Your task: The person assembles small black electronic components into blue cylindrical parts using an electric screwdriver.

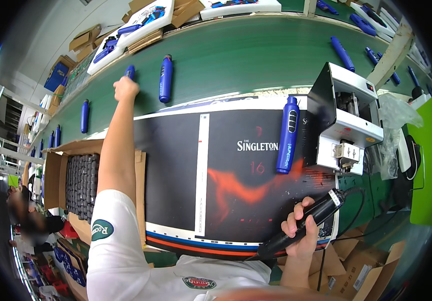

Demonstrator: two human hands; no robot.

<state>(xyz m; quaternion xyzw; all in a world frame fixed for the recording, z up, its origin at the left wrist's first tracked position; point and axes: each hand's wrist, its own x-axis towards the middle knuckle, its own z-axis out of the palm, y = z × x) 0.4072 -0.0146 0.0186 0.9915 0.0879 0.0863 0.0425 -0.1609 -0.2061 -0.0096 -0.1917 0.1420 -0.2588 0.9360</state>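
Observation:
My left hand (126,89), arm stretched out to the far left, is closed round the near end of a blue tube-shaped handle (130,71) on the green belt. Another such blue handle (165,79) lies just to its right. My right hand (300,229) grips a black corded electric screwdriver (321,208) at the lower right, its tip slanting down to the left. On the dark printed mat (176,175) lies a blue handle with an oblong panel (288,135), beyond my right hand and apart from it.
A white and black machine (349,118) stands at the mat's right. At left, an open cardboard box (54,180) holds rows of small dark parts (81,183). More blue handles (85,116) lie along the green belt (236,55). The screwdriver's cord (359,215) loops on the right.

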